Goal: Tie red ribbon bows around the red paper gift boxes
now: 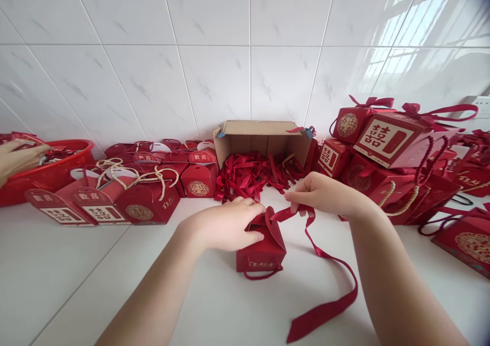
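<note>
Fingers of my right hand (317, 195) are pinched nearly closed, and they've got the red ribbon (323, 316), which runs out taut from the top of the small red box (260, 258)! Over to my left hand (229, 223): partly open, thumb on the near side, fingers on the far, holding that box by its top. And the box? Upright on the white table (218, 310), right in front of the cardboard carton (264, 127). The ribbon's loose tail curls toward me, well in front of the carton. Ribbons (248, 172) spill from the carton's mouth; rope-handled boxes (140, 208) crowd its left, bow-topped boxes (394, 137) stack up on its right!
</note>
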### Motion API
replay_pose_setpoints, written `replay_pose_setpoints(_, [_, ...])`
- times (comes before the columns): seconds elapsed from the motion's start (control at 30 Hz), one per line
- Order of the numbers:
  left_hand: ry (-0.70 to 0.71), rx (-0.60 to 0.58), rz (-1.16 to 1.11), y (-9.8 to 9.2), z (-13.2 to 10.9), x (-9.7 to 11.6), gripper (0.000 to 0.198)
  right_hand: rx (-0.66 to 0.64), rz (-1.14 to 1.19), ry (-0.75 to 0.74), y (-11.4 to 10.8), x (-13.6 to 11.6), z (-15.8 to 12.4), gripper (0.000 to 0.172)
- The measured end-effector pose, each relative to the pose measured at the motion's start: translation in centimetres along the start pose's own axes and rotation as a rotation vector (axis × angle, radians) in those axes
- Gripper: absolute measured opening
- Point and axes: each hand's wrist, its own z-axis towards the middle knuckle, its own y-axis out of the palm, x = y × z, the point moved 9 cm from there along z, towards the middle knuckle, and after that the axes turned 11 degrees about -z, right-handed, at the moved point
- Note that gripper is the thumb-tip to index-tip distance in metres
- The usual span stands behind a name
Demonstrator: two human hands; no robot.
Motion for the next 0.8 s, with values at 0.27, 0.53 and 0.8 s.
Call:
replay_pose_setpoints(0.27, [0.044,0.06,0.013,-0.2,0.1,0.6,0.035,0.052,-0.001,0.034,-0.2,-0.3,-0.4,0.035])
replay_pose_setpoints(0.53, [0.097,0.185,0.015,-1.3,0.2,1.3,0.026,0.053,0.017,0.018,0.2,-0.4,-0.3,0.032])
replay_pose_setpoints(0.8, [0.097,0.187,-0.007,-1.2,0.3,1.3,0.026,0.097,-0.015,0.034,-0.2,-0.3,-0.4,0.032])
